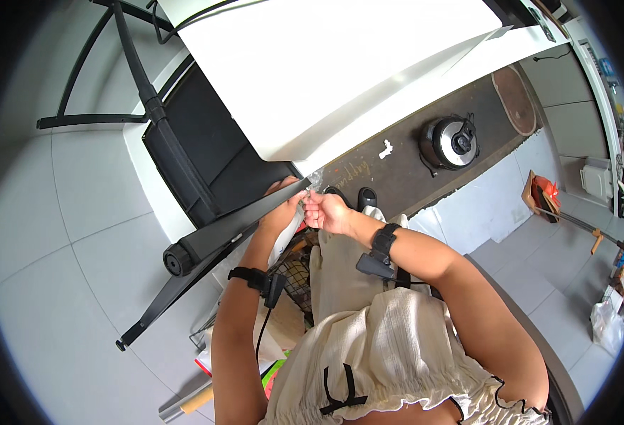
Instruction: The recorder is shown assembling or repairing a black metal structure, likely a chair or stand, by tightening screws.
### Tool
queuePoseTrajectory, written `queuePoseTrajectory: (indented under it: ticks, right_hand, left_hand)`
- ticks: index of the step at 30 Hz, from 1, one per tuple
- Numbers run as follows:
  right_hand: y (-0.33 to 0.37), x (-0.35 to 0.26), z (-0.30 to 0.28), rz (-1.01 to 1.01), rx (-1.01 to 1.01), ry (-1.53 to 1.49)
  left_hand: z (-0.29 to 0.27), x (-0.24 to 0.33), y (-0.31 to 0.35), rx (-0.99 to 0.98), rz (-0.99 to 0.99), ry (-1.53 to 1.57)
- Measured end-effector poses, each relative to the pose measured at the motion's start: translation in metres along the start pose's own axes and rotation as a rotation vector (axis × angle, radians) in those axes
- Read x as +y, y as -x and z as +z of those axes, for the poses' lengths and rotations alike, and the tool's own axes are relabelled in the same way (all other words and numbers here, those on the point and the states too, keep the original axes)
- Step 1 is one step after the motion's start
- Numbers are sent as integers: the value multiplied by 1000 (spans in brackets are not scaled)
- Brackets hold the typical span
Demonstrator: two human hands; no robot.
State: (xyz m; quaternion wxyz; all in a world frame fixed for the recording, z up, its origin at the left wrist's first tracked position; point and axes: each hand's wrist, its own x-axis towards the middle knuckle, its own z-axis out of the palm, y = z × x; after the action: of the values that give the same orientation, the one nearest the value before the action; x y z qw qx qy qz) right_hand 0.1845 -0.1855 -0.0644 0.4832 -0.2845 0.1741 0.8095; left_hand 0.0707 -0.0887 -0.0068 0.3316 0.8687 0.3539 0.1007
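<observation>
A long flat black metal bar (pixel 245 218) slants up from the left, part of a black stand with a round end cap (pixel 178 259). My left hand (pixel 281 209) is wrapped round its upper end from behind and below, some fingers hidden by the bar. Close beside that end, my right hand (pixel 328 213) is closed in a pinch at a piece of clear plastic film (pixel 315 178). The stand's black pole (pixel 174 149) runs up to the far left, where thin curved legs (pixel 89 119) spread out.
A large white panel (pixel 326 78) fills the far middle, above a brown mat (pixel 397 185). On the mat stand a silver-and-black round pot (pixel 450 143) and a small white piece (pixel 386 149). A wire basket (pixel 298 278) stands below my hands. Grey floor tiles (pixel 50 283) lie left.
</observation>
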Motion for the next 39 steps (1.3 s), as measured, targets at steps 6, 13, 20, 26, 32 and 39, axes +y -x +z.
queuePoseTrajectory:
  ticks: [6,13,20,26,32,39]
  right_hand:
    - [19,-9,13,-46,-71,4]
    - [6,-31,-3,-375,573,682]
    - [-25,-16,-8,-297,563,569]
    - [-17,13,6,-315,241,839]
    - [16,-3,28,-32,115,279]
    - [25,-8,36,-91,292,532]
  left_hand:
    - [-2,3,3,-38,-69,16]
    - [2,7,3,82,5,-92]
    - [5,-2,6,-43,-114,-138]
    - [6,-5,4,-50,-148,17]
    - [5,-8,2,-44,-172,88]
    - [-4,7,-5,-36,-124,136]
